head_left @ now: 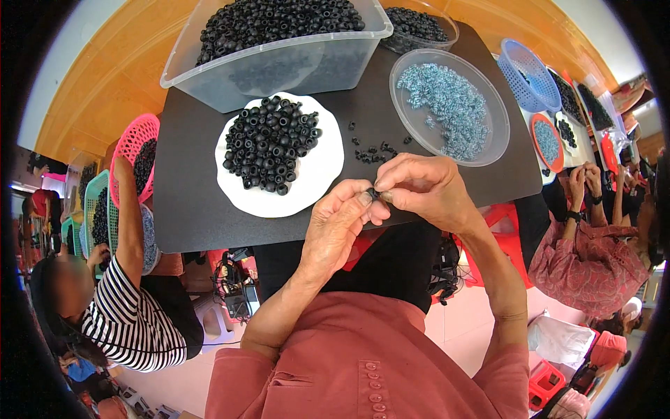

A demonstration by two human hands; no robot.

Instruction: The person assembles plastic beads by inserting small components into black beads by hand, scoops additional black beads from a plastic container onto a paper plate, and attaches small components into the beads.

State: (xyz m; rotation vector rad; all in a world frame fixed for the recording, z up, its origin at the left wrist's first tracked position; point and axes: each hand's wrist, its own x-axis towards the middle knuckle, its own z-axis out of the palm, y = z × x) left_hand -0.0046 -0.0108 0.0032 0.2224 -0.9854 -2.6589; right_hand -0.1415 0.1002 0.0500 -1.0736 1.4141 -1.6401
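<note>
Over the near edge of the dark table (192, 185), my left hand (335, 220) pinches a small black plastic piece (373, 193) between thumb and fingers. My right hand (429, 188) meets it from the other side, its thumb and forefinger closed at the same piece; whether they grip a second small part is hidden. Left of the hands, a white scalloped plate (310, 185) carries a heap of round black hollow pieces (269, 143). Beyond my right hand, several tiny black parts (377, 152) lie loose. A round clear tray (499, 136) holds small translucent blue pieces (450, 105).
A large clear bin (293, 73) full of black pieces stands at the back, beside a round clear tub (457, 31). At left, a person in stripes (132, 318) reaches toward a pink basket (127, 143). Another person (593, 269) works at right near a blue basket (523, 91).
</note>
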